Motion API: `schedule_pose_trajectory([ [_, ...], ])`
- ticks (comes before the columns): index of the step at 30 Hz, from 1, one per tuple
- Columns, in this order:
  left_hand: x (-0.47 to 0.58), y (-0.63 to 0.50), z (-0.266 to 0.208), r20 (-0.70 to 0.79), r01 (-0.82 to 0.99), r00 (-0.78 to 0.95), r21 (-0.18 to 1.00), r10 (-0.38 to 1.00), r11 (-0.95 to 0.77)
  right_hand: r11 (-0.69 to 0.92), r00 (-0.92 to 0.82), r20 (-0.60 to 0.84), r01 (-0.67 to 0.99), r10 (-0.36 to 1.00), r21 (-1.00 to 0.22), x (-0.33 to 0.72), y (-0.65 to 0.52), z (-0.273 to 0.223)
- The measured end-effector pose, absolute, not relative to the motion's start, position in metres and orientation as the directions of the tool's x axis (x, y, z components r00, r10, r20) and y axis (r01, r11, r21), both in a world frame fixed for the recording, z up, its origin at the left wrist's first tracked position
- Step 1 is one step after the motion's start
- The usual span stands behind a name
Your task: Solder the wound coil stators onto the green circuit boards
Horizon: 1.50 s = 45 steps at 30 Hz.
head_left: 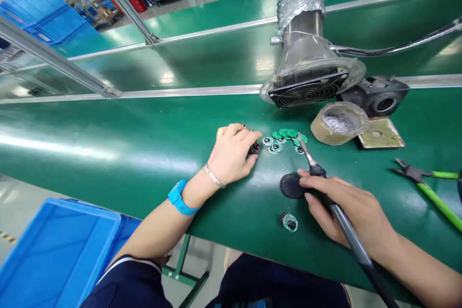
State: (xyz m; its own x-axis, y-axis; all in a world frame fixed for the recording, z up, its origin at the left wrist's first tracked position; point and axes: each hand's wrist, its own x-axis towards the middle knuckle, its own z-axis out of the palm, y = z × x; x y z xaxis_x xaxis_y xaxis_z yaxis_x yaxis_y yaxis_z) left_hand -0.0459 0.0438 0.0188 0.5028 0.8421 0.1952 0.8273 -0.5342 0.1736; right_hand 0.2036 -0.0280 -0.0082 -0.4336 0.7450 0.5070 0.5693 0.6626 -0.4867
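My left hand (pixel 234 154) rests palm down over a group of small red-and-black round parts (pixel 254 148), fingers apart and partly curled. The hand covers most of them, so whether it grips one is hidden. In my right hand (pixel 350 207) is a soldering iron (pixel 341 221), its tip pointing up and left at a cluster of small round green circuit boards (pixel 291 133). Beside the fingertips of that hand lies a black disc (pixel 291 186); I cannot tell if they touch it. Nearer to me sits a single round circuit board part (pixel 289 222) with a reddish edge.
A fume extractor with a fan grille (pixel 310 90) hangs behind the boards. To its right stand a tape-like ring holding silvery material (pixel 339 122), a dark holder (pixel 378 96) and a sponge tray (pixel 381 133). Green-handled pliers (pixel 433 185) lie far right. A blue crate (pixel 61 255) stands lower left.
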Motion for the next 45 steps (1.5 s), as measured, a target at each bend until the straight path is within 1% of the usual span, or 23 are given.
schedule_pose_trajectory([
  [3,-0.045,0.047,0.013,0.178,0.799,0.549,0.174,0.816,-0.576,0.655,-0.422,0.509,0.584,0.750,-0.480,0.203,-0.028,-0.008],
  [5,-0.039,0.042,0.012,0.196,0.759,0.587,0.204,0.785,-0.618,0.639,-0.400,0.512,0.599,0.760,-0.482,0.202,-0.028,-0.009],
  [7,-0.028,0.035,0.013,0.217,0.679,0.639,0.291,0.738,-0.673,0.619,-0.374,0.509,0.611,0.776,-0.494,0.202,-0.029,-0.011],
  [10,-0.011,0.023,0.011,0.222,0.500,0.726,0.480,0.651,-0.721,0.589,-0.348,0.491,0.617,0.799,-0.521,0.202,-0.030,-0.012],
  [11,-0.006,0.019,0.008,0.225,0.453,0.744,0.520,0.629,-0.724,0.581,-0.339,0.488,0.617,0.805,-0.530,0.202,-0.031,-0.012],
  [13,0.001,0.013,0.002,0.254,0.407,0.742,0.565,0.621,-0.718,0.572,-0.327,0.485,0.615,0.811,-0.543,0.203,-0.032,-0.013],
  [17,0.001,0.008,-0.012,0.353,0.394,0.655,0.595,0.668,-0.701,0.573,-0.345,0.468,0.614,0.814,-0.543,0.203,-0.032,-0.015],
  [19,-0.002,0.008,-0.016,0.389,0.377,0.637,0.596,0.666,-0.709,0.569,-0.347,0.460,0.611,0.817,-0.550,0.203,-0.032,-0.016],
  [22,-0.002,0.010,-0.017,0.403,0.324,0.683,0.580,0.609,-0.747,0.554,-0.339,0.444,0.605,0.829,-0.572,0.203,-0.030,-0.016],
  [24,-0.002,0.012,-0.015,0.389,0.317,0.727,0.541,0.566,-0.779,0.541,-0.336,0.428,0.602,0.839,-0.587,0.203,-0.029,-0.015],
  [27,-0.004,0.015,-0.009,0.439,0.319,0.710,0.496,0.550,-0.808,0.536,-0.341,0.416,0.601,0.843,-0.593,0.202,-0.028,-0.015],
  [29,-0.011,0.017,-0.003,0.509,0.277,0.656,0.525,0.558,-0.805,0.539,-0.342,0.420,0.600,0.841,-0.591,0.201,-0.028,-0.015],
  [31,-0.020,0.020,0.002,0.517,0.269,0.600,0.588,0.610,-0.763,0.552,-0.346,0.433,0.591,0.832,-0.588,0.198,-0.027,-0.016],
  [32,-0.023,0.021,0.004,0.479,0.300,0.576,0.629,0.662,-0.717,0.560,-0.351,0.440,0.588,0.827,-0.583,0.197,-0.027,-0.017],
  [33,-0.026,0.021,0.006,0.407,0.349,0.557,0.676,0.724,-0.648,0.568,-0.359,0.444,0.588,0.821,-0.575,0.195,-0.026,-0.017],
  [35,-0.026,0.021,0.009,0.186,0.468,0.527,0.751,0.829,-0.466,0.579,-0.380,0.440,0.594,0.814,-0.558,0.192,-0.023,-0.019],
  [37,-0.021,0.019,0.012,-0.020,0.557,0.517,0.767,0.856,-0.319,0.585,-0.390,0.439,0.597,0.810,-0.549,0.189,-0.020,-0.020],
  [38,-0.016,0.017,0.013,-0.087,0.591,0.515,0.756,0.853,-0.281,0.589,-0.394,0.440,0.594,0.807,-0.548,0.189,-0.019,-0.021],
  [42,-0.001,0.012,0.015,-0.205,0.667,0.498,0.711,0.843,-0.222,0.591,-0.406,0.430,0.573,0.807,-0.568,0.190,-0.017,-0.022],
  [43,0.000,0.011,0.014,-0.226,0.659,0.498,0.726,0.837,-0.196,0.584,-0.407,0.419,0.569,0.811,-0.578,0.190,-0.017,-0.022],
  [45,0.000,0.012,0.011,-0.272,0.588,0.502,0.804,0.821,-0.093,0.566,-0.406,0.395,0.570,0.824,-0.596,0.192,-0.017,-0.021],
])
